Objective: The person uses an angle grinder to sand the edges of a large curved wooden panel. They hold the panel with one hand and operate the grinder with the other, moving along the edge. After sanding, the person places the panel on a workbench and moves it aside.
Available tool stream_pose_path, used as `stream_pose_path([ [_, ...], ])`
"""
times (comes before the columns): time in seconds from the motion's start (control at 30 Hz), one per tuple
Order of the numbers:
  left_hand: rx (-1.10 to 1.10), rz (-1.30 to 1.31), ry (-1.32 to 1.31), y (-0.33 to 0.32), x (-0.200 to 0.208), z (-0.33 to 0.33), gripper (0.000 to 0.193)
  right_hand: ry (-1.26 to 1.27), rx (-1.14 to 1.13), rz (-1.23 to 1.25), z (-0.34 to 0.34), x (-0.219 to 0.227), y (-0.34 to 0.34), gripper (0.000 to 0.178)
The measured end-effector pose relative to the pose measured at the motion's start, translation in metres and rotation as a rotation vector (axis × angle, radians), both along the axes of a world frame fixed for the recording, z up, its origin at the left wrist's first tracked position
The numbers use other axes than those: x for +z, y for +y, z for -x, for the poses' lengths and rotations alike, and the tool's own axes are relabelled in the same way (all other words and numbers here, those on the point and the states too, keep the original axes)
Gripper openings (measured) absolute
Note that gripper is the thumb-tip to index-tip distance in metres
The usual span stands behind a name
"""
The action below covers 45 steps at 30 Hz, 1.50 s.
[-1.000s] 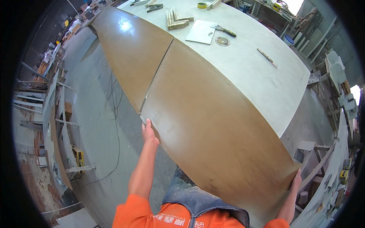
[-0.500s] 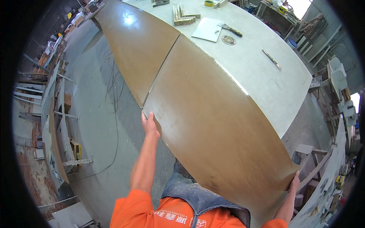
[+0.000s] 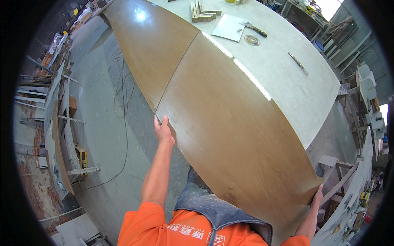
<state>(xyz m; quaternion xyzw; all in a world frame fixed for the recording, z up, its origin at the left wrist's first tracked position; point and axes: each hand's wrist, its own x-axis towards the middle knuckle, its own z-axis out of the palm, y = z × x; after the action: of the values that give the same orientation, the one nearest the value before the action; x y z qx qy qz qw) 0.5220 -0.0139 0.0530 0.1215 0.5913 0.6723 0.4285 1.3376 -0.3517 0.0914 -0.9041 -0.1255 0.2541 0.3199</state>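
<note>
A large glossy brown panel (image 3: 230,119) lies in front of me, its near edge at my waist. Its left edge meets a second brown panel (image 3: 152,45) along a thin dark seam. My left hand (image 3: 165,131) grips the near edge of the first panel close to the seam, thumb uppermost. At the opposite end, my right hand (image 3: 315,200) is closed around the panel's right corner, its fingers partly hidden. Both panels rest on a wide pale tabletop (image 3: 295,106). White shows along the first panel's far edge.
On the tabletop lie a white square tile (image 3: 227,29), a scraper (image 3: 257,30), a round metal disc (image 3: 252,40), a slim knife-like tool (image 3: 298,64) and L-shaped pieces (image 3: 204,15). A cable (image 3: 125,135) trails over the floor at left. Racks with slabs (image 3: 61,135) stand beyond.
The dark gap between the two panels has narrowed as the first panel moved toward the second. More white shows along its far edge. Both hands keep their hold.
</note>
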Motion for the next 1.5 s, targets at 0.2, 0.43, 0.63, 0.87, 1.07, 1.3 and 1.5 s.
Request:
stream_pose_path([
  [0.2,0.018,0.001,0.008,0.0,0.004,-0.004,0.062,0.012,-0.039,-0.001,0.009,0.007,0.004,0.079],
  [0.43,0.03,0.019,0.011,0.001,0.009,-0.006,0.063,0.028,-0.051,-0.055,0.012,0.008,0.005,0.082],
  [0.63,0.038,0.009,-0.017,0.002,0.008,-0.004,0.059,0.04,-0.045,-0.038,0.014,0.012,0.009,0.078],
  [0.87,0.016,-0.005,-0.037,0.003,0.006,-0.003,0.057,-0.017,-0.031,0.018,0.009,0.007,0.005,0.08],
  [1.07,-0.009,-0.014,-0.036,-0.001,0.011,-0.001,0.055,0.0,-0.047,0.015,0.019,0.01,0.01,0.082],
  [1.3,0.012,0.007,-0.044,0.0,0.006,-0.001,0.057,0.02,-0.036,-0.024,0.011,0.007,0.005,0.079],
  [1.5,0.001,-0.015,-0.052,-0.001,0.004,0.001,0.058,0.122,-0.093,-0.077,0.017,0.006,0.006,0.079],
])
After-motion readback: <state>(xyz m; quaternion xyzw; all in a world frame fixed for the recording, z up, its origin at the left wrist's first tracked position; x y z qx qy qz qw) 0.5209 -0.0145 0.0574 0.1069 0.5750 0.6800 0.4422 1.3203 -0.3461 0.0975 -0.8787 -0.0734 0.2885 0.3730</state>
